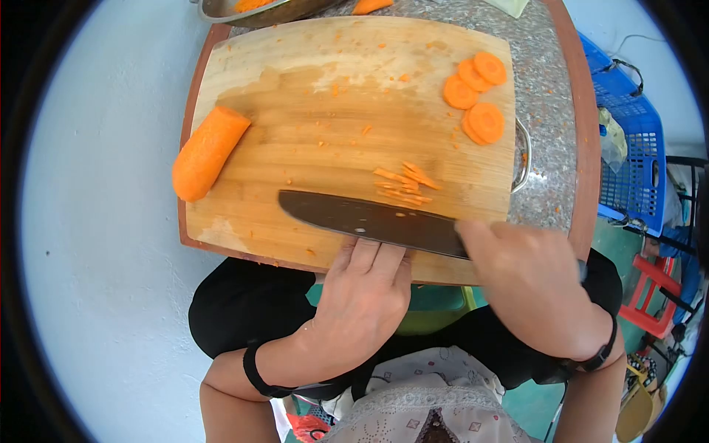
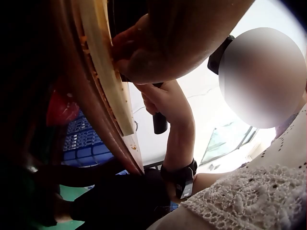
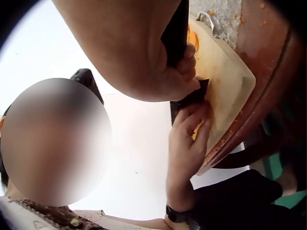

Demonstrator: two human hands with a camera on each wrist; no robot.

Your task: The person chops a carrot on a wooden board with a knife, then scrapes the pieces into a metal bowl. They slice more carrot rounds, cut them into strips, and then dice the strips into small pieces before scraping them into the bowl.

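Observation:
My right hand [image 1: 532, 284] grips the handle of a kitchen knife [image 1: 369, 221], whose long dark blade lies across the front of the wooden cutting board [image 1: 295, 140]. The left hand [image 1: 365, 303] has its fingertips right at the blade's near side. Between its thumb and fingers a bit of orange carrot [image 3: 195, 130] shows in the right wrist view; from the head camera the hand hides it. Just beyond the blade lie several thin carrot strips [image 1: 406, 184]. Round carrot slices [image 1: 485, 122] sit at the board's right, and a thick carrot chunk [image 1: 210, 153] at its left.
A metal bowl [image 1: 269, 13] with shredded carrot stands at the back left, a carrot piece [image 1: 371, 6] beside it. The board has a metal handle [image 1: 523, 155] on its right side. A blue basket [image 1: 628, 140] and a red stool [image 1: 653, 295] are off to the right.

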